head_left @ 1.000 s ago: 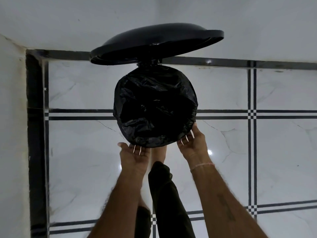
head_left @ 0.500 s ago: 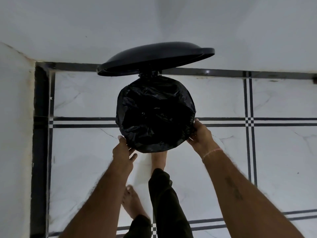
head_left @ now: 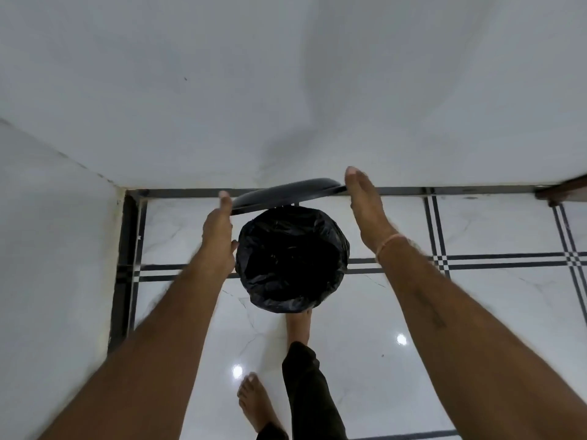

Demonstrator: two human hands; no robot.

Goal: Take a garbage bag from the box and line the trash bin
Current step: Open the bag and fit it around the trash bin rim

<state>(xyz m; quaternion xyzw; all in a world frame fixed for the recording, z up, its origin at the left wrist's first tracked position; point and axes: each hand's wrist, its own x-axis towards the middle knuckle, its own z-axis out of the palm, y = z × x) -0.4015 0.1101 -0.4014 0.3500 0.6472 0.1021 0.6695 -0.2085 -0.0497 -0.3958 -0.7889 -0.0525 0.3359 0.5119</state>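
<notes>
Head view, change noted: both hands are off the near rim of the bag, where the earlier pictures have them tucking the film, and are now up at the lid [head_left: 286,196]; left hand [head_left: 219,230] lies with straight fingers against the lid's left end; right hand [head_left: 365,204] lies likewise along its right end; neither hand curls round anything, and both appear to touch the lid's edge, though actual contact is hard to confirm.

Garbage bag [head_left: 292,258]: seated in the trash bin, mouth spread wide and folded down over the rim all round, so the bin's body is hidden beneath black film; the hollow inside reads dark and open; film crinkled but no loose flap is visible on the near side.

Lid: hinged at the far side, raised, seen almost edge-on above the bag's far rim.

Other findings: a bare foot [head_left: 298,325] sits at the bin's near base, possibly on a pedal that cannot be seen; a second foot [head_left: 254,401] stands nearer, on the white tiled floor [head_left: 413,312]; the bin stands near the far wall [head_left: 286,90]; the bag box is not in sight.

Assessment: lining looks complete; the hands' shift to the lid suggests closing it is the step in hand; risk is the lid catching the far fold of film.
</notes>
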